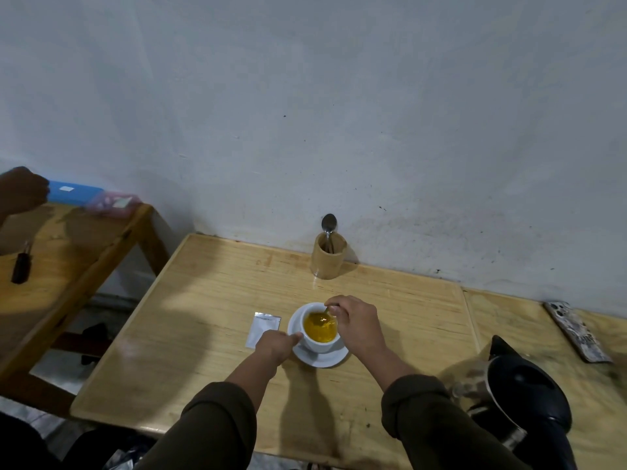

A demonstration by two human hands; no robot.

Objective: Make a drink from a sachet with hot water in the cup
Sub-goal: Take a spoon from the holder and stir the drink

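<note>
Head view: white cup sits on a white saucer, roughly mid-tabletop, filled with yellow-orange liquid. Right hand is over the cup's right rim, fingers pinched closed on a thin spoon handle that dips into the liquid. Left hand is on the cup's left side, loosely curled, thumb touching the cup wall near the rim; can't tell if the other fingers grip anything. Silver sachet lies flat just left of the cup, partly under the left hand. Behind the cup, near the tabletop's far edge at the wall, stands a bamboo holder with a spoon sticking up. Black kettle is right of the cup and nearer the front edge, on an adjoining wooden surface; a phone lies beyond it by the wall. Bare tabletop far left of the cup and in front of it. Second wooden table well left, across a gap.
</note>
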